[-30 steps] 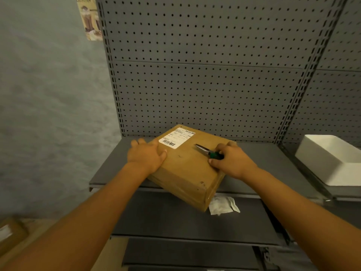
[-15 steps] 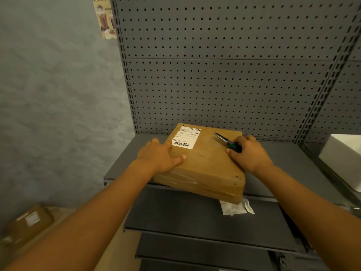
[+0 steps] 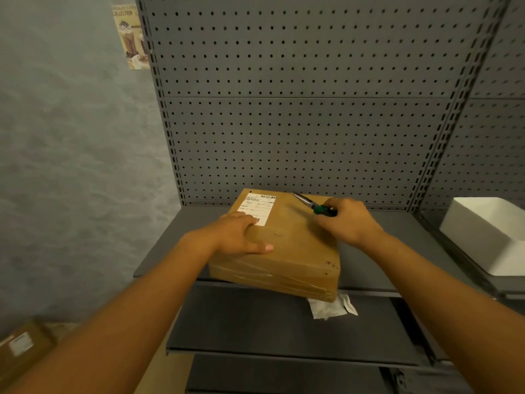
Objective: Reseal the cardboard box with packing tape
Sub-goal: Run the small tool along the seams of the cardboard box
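A flat brown cardboard box (image 3: 295,248) lies on the grey metal shelf (image 3: 377,251), its front edge overhanging the shelf lip. A white shipping label (image 3: 257,207) sits on its top, and clear tape bands its front side. My left hand (image 3: 241,234) presses flat on the box's left part, fingers over the label's lower edge. My right hand (image 3: 348,220) rests on the box's right edge and grips a pair of scissors (image 3: 314,206) with green-black handles, blades pointing back and left over the box top. No tape roll is visible.
A perforated grey back panel (image 3: 298,123) rises behind the shelf. A white box (image 3: 488,234) stands at the right. A crumpled white paper piece (image 3: 331,307) lies on the lower shelf (image 3: 255,331). Another labelled cardboard box (image 3: 22,345) sits on the floor at lower left.
The box has turned from a diagonal position to lie more squarely along the shelf, both hands moving with it. My left hand has shifted up onto the label's edge.
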A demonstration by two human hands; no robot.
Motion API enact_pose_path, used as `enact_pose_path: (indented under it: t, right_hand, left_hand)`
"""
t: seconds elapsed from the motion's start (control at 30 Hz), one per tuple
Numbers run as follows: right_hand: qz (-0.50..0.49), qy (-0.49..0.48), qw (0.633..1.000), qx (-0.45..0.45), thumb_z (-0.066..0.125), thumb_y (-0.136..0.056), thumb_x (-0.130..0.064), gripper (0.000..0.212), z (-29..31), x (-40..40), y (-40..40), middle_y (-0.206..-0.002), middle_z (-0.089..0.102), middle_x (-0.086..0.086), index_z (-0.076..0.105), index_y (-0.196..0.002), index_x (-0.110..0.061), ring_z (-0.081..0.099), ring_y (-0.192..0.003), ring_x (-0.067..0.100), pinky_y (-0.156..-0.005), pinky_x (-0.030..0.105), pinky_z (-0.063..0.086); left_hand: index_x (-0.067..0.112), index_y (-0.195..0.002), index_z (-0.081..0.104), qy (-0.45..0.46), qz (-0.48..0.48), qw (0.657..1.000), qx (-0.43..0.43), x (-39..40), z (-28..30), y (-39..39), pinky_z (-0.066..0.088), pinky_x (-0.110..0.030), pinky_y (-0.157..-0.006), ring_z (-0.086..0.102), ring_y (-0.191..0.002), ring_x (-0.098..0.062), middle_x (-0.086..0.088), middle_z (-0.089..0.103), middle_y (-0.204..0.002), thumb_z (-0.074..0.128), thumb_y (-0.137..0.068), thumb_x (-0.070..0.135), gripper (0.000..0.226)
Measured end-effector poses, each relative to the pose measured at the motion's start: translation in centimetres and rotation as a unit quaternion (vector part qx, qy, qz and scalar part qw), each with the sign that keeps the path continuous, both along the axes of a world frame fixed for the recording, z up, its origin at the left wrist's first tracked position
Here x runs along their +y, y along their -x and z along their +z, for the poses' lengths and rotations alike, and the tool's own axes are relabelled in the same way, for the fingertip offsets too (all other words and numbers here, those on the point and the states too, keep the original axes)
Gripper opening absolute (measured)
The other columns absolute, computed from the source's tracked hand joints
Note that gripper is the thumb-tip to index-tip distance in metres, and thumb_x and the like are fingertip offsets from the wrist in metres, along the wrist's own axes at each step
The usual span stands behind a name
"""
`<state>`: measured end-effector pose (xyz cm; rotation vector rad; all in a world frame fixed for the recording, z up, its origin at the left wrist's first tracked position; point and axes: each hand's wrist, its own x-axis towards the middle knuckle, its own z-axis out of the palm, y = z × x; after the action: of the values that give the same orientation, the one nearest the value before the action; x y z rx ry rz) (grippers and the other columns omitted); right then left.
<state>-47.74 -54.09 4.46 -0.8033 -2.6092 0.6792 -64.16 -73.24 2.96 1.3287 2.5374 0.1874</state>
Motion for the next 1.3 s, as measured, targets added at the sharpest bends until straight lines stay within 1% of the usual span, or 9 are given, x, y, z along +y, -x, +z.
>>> enact_pose_path:
  t: [0.17,0.3,0.4,0.5,0.7,0.93,1.1,1.2,1.3]
  right_hand:
    - [0.022,0.009,1.000,-0.020,0.053,-0.093,-0.035,0.020,0.7,-0.9,-0.4,-0.073,0.053,-0.002,0.061,-0.100,-0.018,0.050,-0.066,0.013,-0.052,0.025,0.034]
    - [0.028,-0.018,0.998,-0.050,0.055,-0.089,-0.039,0.025,1.0,-1.5,-1.2,-0.085,0.063,0.003,0.064,-0.102,-0.019,0.059,-0.075,0.019,-0.061,0.031,0.048]
    - [0.025,-0.037,0.998,-0.049,0.059,-0.086,-0.038,0.027,1.0,-1.6,-1.8,-0.077,0.061,0.002,0.066,-0.100,-0.016,0.055,-0.065,0.015,-0.053,0.026,0.042]
    - [0.028,-0.018,0.998,-0.057,0.060,-0.085,-0.039,0.029,1.0,-1.6,-2.4,-0.079,0.058,0.002,0.062,-0.101,-0.015,0.054,-0.067,0.014,-0.053,0.024,0.039]
    - [0.032,-0.031,0.994,-0.100,0.063,-0.083,-0.040,0.033,0.0,-1.3,-3.3,-0.088,0.061,0.005,0.061,-0.102,-0.012,0.057,-0.077,0.017,-0.060,0.028,0.046]
    - [0.038,-0.101,0.991,-0.077,0.052,-0.088,-0.049,0.031,-0.6,-1.6,-4.3,-0.087,0.062,0.001,0.063,-0.097,-0.021,0.058,-0.076,0.018,-0.067,0.037,0.053]
    - [0.024,-0.110,0.991,-0.071,0.058,-0.082,-0.049,0.030,-0.3,-1.8,-4.9,-0.087,0.065,0.000,0.065,-0.095,-0.023,0.060,-0.075,0.017,-0.062,0.034,0.053]
    - [0.036,-0.083,0.993,-0.082,0.064,-0.077,-0.046,0.034,-0.3,-1.9,-5.1,-0.086,0.064,0.002,0.065,-0.097,-0.019,0.060,-0.072,0.016,-0.061,0.035,0.054]
    - [0.054,-0.079,0.990,-0.100,0.063,-0.079,-0.044,0.036,-0.4,-1.9,-5.2,-0.087,0.063,0.005,0.064,-0.100,-0.015,0.060,-0.074,0.017,-0.064,0.034,0.054]
  left_hand:
    - [0.024,-0.150,0.023,0.002,0.005,1.000,0.009,0.3,0.1,-0.6,0.020,-0.043,-0.117,0.016,-0.145,-0.023,-0.001,0.017,-0.159,0.050,-0.074,0.078,0.097]
    - [0.025,-0.151,0.022,0.002,0.010,1.000,0.008,0.0,0.1,-0.8,0.019,-0.044,-0.117,0.015,-0.145,-0.024,0.000,0.016,-0.159,0.050,-0.074,0.078,0.097]
    - [0.025,-0.151,0.022,0.000,0.010,1.000,0.002,-0.1,0.3,-1.0,0.018,-0.043,-0.117,0.014,-0.146,-0.023,-0.001,0.015,-0.159,0.050,-0.074,0.078,0.098]
    - [0.023,-0.151,0.023,-0.004,0.008,1.000,0.003,-0.1,0.6,-1.2,0.018,-0.042,-0.117,0.015,-0.145,-0.023,-0.001,0.016,-0.159,0.051,-0.077,0.075,0.095]
    - [0.021,-0.151,0.023,0.001,0.004,1.000,0.014,0.0,0.9,-1.8,0.020,-0.041,-0.116,0.019,-0.144,-0.025,-0.004,0.018,-0.158,0.049,-0.079,0.073,0.092]
    - [0.021,-0.151,0.023,-0.001,0.005,1.000,0.011,-0.1,1.0,-2.3,0.019,-0.042,-0.116,0.018,-0.144,-0.025,-0.004,0.018,-0.159,0.048,-0.080,0.073,0.091]
    - [0.020,-0.151,0.024,-0.003,0.003,1.000,0.009,-0.1,1.2,-2.5,0.019,-0.040,-0.115,0.019,-0.144,-0.025,-0.005,0.019,-0.158,0.049,-0.081,0.071,0.089]
    - [0.019,-0.151,0.023,-0.004,0.001,1.000,0.010,-0.2,1.3,-2.6,0.019,-0.039,-0.115,0.019,-0.144,-0.025,-0.005,0.019,-0.158,0.049,-0.083,0.069,0.088]
    - [0.019,-0.151,0.023,-0.003,0.002,1.000,0.007,-0.2,1.3,-2.7,0.019,-0.039,-0.115,0.020,-0.144,-0.025,-0.005,0.019,-0.158,0.049,-0.083,0.069,0.089]
